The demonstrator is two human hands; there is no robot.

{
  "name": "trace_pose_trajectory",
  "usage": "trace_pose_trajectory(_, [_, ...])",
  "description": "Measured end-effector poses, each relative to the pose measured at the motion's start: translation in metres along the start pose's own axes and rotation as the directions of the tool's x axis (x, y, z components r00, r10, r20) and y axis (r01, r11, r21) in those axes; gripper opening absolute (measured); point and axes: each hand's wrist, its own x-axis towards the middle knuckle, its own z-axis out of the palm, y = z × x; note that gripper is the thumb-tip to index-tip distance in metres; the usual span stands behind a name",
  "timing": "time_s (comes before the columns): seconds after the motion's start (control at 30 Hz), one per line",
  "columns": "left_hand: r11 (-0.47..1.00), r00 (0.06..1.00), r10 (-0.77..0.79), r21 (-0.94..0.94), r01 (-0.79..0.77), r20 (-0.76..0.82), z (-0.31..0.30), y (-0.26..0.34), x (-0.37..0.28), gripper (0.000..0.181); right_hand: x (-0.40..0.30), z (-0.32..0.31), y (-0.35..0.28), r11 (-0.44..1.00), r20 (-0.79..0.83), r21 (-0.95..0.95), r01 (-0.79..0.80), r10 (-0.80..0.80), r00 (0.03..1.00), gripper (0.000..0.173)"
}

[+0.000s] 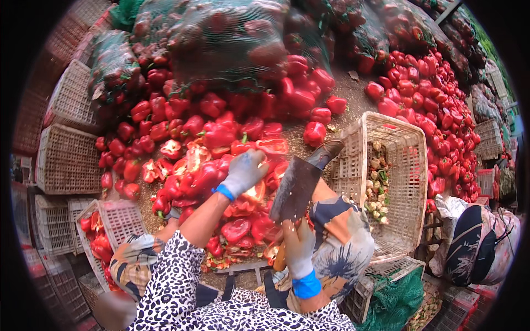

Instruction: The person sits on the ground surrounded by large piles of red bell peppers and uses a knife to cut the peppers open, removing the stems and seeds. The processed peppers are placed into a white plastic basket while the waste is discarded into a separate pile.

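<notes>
My right hand (pixel 299 247), in a white glove with a blue band at the wrist, grips a cleaver by its wooden handle (pixel 280 257). The cleaver's broad dark blade (pixel 293 191) points away from me, beside my right leg. My left hand (pixel 246 171), gloved the same way, is over the heap of red bell peppers (pixel 203 176) with thumb and fingers apart. Nothing shows between them. Close by lies a split pepper half (pixel 272 146) with its pale inside up. More cut peppers (pixel 236 229) are piled between my knees.
To my right a plastic crate (pixel 393 182) holds cut-out pepper cores (pixel 377 182). A crate at lower left (pixel 120 215) holds red pepper pieces (pixel 100 244). Full mesh sacks (pixel 227 45) stand ahead, with loose whole peppers (pixel 430 95) at right. My dark boot (pixel 329 153) touches the right crate.
</notes>
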Motion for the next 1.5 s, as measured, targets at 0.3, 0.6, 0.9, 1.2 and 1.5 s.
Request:
trace_pose_trajectory(0.3, [0.979,0.965,-0.192,-0.028,0.2,0.179,0.13,0.06,0.191,0.059,0.018,-0.012,-0.018,0.82,-0.072,0.5,-0.279,0.36,0.93,0.009])
trace_pose_trajectory(0.6, [0.786,0.93,-0.259,-0.504,0.359,0.259,0.221,0.039,0.251,0.08,0.029,-0.026,-0.016,0.616,0.016,0.639,-0.461,0.589,0.808,0.019])
trace_pose_trajectory(0.9, [-0.305,0.91,-0.072,-0.878,0.369,0.408,0.112,0.018,0.1,0.037,0.021,-0.023,-0.001,0.973,-0.122,0.176,-0.148,0.171,0.978,0.011])
trace_pose_trajectory(1.2, [0.125,0.822,-0.564,-0.975,0.184,0.083,0.018,0.036,-0.072,0.051,0.01,0.011,0.004,0.603,0.011,-0.535,0.592,-0.695,0.719,0.037])
trace_pose_trajectory(1.5, [0.336,0.79,-0.605,-0.932,0.135,-0.103,0.008,0.004,-0.135,0.04,0.007,0.061,0.057,0.617,0.228,-0.695,0.367,-0.296,0.928,0.025])
